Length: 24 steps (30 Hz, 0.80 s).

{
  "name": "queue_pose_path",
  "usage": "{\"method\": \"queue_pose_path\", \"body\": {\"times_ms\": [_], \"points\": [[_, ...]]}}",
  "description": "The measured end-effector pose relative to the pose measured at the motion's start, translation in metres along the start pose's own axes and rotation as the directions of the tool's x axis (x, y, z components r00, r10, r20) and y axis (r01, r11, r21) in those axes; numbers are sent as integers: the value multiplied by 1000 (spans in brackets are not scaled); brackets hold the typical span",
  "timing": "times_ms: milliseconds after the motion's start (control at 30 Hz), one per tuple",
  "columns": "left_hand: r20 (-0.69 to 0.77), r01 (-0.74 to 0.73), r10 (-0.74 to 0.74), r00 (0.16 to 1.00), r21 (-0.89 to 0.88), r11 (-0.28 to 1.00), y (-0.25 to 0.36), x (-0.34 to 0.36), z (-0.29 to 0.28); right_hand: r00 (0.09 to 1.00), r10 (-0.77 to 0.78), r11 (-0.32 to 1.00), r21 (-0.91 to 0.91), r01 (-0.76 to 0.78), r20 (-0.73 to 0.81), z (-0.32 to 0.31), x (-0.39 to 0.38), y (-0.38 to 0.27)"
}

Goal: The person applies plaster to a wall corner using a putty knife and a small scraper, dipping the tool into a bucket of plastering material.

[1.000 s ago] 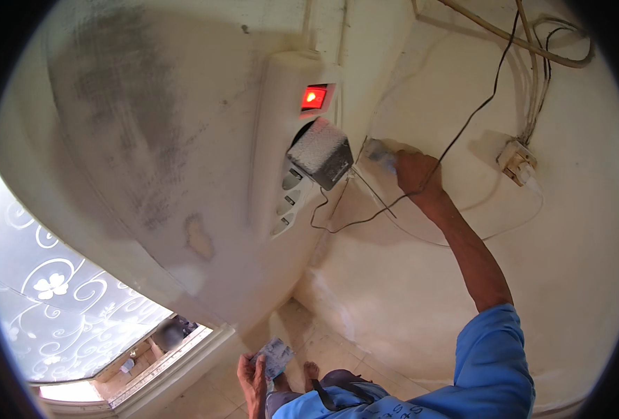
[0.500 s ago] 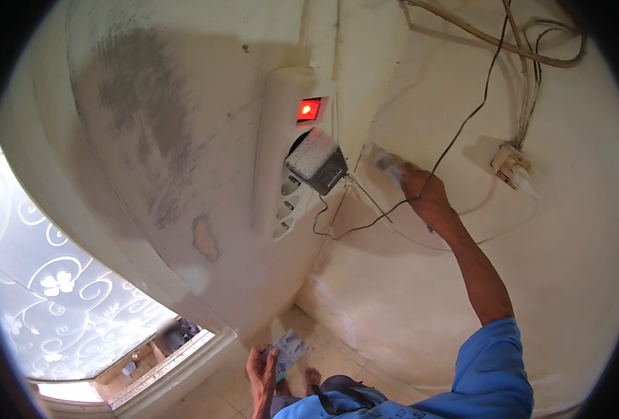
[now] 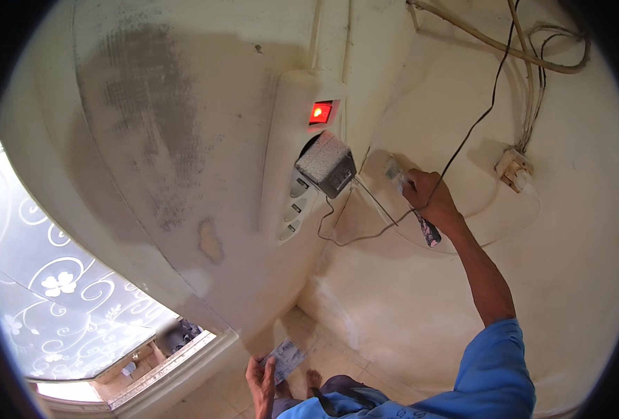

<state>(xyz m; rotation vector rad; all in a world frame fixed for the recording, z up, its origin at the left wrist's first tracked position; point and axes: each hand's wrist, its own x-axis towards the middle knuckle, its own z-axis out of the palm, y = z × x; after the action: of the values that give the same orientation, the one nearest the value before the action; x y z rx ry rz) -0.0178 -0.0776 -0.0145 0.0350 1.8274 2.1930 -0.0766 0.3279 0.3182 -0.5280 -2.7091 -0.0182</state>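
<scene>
My right hand [image 3: 431, 199] is closed on a putty knife [image 3: 394, 170] with a smeared handle, its blade against the wall right of the corner. Low in the view, my left hand [image 3: 260, 377] grips a flat, putty-smeared plate [image 3: 285, 356]. Left of the knife, a white power strip [image 3: 274, 140] with a lit red switch [image 3: 320, 112] is fixed to the wall, with a dusty black adapter [image 3: 325, 164] plugged in. A thin black cable crosses at my right hand.
A white socket [image 3: 513, 169] with a plug and hanging cables [image 3: 561, 66] is on the right wall. The left wall [image 3: 149, 119] has grey patches. A frosted, patterned window [image 3: 58, 279] is at lower left. A tiled floor [image 3: 222, 387] shows below, with my bare foot.
My right hand has shifted slightly down and turned, so more of the knife's handle shows below it. The view has moved a little, so the power strip appears lower.
</scene>
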Motion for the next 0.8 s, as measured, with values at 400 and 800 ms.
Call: {"method": "queue_pose_path", "body": {"times_ms": [400,800], "points": [[-30,21,-23,999,-63,998,5,4,-9,999,22,1000,-4,-22,-28,-17,10,-1],[-32,19,-21,999,-55,998,-3,6,-9,1000,-8,999,54,7,14,-34,26,-4]]}}
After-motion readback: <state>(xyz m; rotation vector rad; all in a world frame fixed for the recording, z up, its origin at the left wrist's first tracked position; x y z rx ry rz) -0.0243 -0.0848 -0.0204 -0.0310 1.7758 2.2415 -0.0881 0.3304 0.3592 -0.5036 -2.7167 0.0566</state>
